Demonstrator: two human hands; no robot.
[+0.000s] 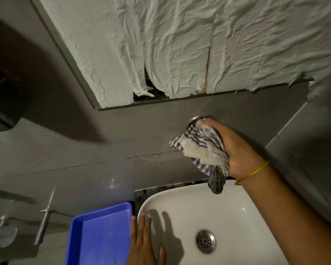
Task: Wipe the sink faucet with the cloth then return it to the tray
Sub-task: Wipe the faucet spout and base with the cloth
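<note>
Striped cloth [203, 148]: blue-and-white, bunched up and wrapped over the upper part of the faucet, just below the round wall plate; one loose corner sticks out to the left.
Right hand [235, 150]: fingers closed around the cloth, gripping it against the faucet; the thumb tip touches the wall plate.
Right wrist: carries a thin yellow band [253, 172]; the forearm crosses the sink's far right corner.
Faucet [216, 183]: chrome, wall-mounted; only its lower spout shows beneath the cloth, hanging over the far rim of the sink.
Wall plate [196, 118]: metal ring on the grey tile, partly hidden by the fingers.
Sink [243, 213]: white basin with a round metal drain [205, 241] at its bottom.
Left hand [144, 243]: fingers open and spread, lying flat on the sink's left rim, holding nothing; it casts a shadow into the basin.
Tray [103, 236]: blue plastic, nothing seen in it, just beside the sink's left edge and touching or nearly touching the left hand.
Mirror [78, 71]: above the faucet, mostly covered with crumpled white paper [180, 44], torn along the lower edge.
Left wall: a metal bar [44, 220] and a soap dish [3, 237], well apart from the sink.
</note>
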